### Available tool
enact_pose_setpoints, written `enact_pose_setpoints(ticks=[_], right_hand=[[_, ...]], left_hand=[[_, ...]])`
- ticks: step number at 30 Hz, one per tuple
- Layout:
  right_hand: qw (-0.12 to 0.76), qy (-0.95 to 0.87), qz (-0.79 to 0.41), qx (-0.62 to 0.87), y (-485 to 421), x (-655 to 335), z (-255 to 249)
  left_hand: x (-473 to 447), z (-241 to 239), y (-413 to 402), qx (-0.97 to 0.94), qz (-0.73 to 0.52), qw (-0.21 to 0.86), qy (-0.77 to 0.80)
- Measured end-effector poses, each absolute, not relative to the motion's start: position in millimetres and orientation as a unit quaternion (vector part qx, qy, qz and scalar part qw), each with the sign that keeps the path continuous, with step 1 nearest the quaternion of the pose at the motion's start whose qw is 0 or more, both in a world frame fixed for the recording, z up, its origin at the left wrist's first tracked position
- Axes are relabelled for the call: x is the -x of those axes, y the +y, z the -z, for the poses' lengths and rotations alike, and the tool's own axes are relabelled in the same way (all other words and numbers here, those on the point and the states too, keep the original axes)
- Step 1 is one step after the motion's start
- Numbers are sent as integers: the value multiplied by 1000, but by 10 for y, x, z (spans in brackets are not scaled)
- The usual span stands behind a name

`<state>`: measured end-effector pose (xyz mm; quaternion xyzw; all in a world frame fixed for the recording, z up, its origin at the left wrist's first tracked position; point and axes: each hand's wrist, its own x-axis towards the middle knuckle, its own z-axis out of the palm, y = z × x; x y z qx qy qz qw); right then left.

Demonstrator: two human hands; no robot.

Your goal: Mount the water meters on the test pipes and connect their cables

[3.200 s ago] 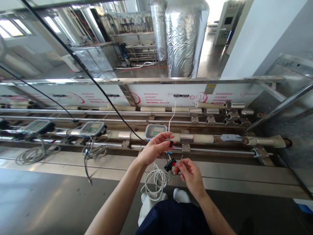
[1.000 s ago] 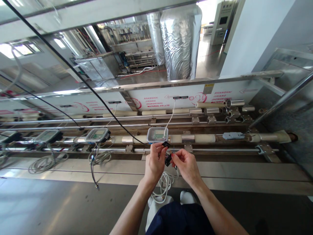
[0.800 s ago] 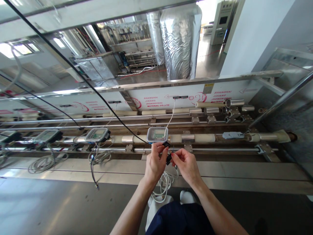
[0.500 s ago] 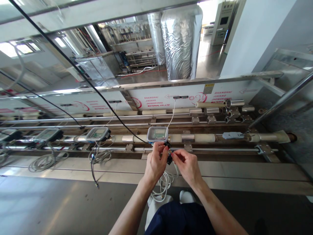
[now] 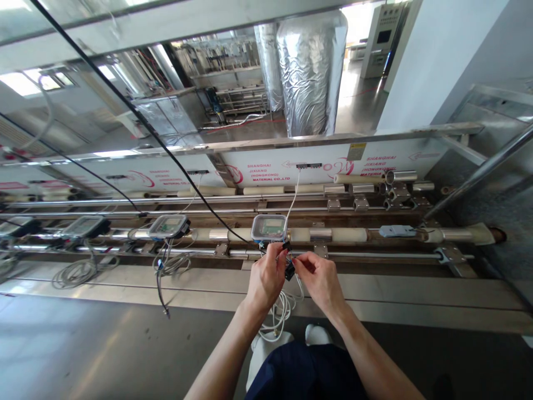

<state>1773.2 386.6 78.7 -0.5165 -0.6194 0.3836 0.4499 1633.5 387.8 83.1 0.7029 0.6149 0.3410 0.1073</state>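
My left hand (image 5: 266, 278) is closed in a pinch on a small black connector-like part (image 5: 286, 246). Facing it from the right, my right hand (image 5: 318, 275) has thumb and forefinger pressed together; what they pinch is too small to make out. Thin wires show between the fingertips. Beside the right fingertips hangs a second black part (image 5: 290, 271). Just above both hands sits a grey box with a clear lid (image 5: 268, 226), a green circuit board inside. A coil of white cable (image 5: 280, 316) dangles below the hands.
More clear-lidded boxes (image 5: 169, 226) line the pipe to the left, with coiled grey cables (image 5: 75, 272) under them. A long black cable (image 5: 154, 133) slants down to the work spot. Metal rails (image 5: 375, 255) and a flat steel ledge (image 5: 395, 291) run across.
The view has shifted slightly. My left fingers have moved a little, uncovering more of the area under the box; both hands keep their pinch at the same spot.
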Motion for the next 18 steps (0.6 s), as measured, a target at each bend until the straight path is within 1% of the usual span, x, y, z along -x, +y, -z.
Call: enact_pose_setpoints(ticks=[3, 11, 18], right_hand=[[450, -615, -389, 517, 3864, -17737, -779], [451, -620, -392, 509, 3861, -17744, -770], [443, -636, -372, 511, 3872, -17739, -744]], left_hand=[[-16334, -817, 3873, -699, -349, 116, 613], [-16343, -802, 3868, -727, -320, 49, 606], [-16347, -751, 3872, -718, -315, 52, 618]])
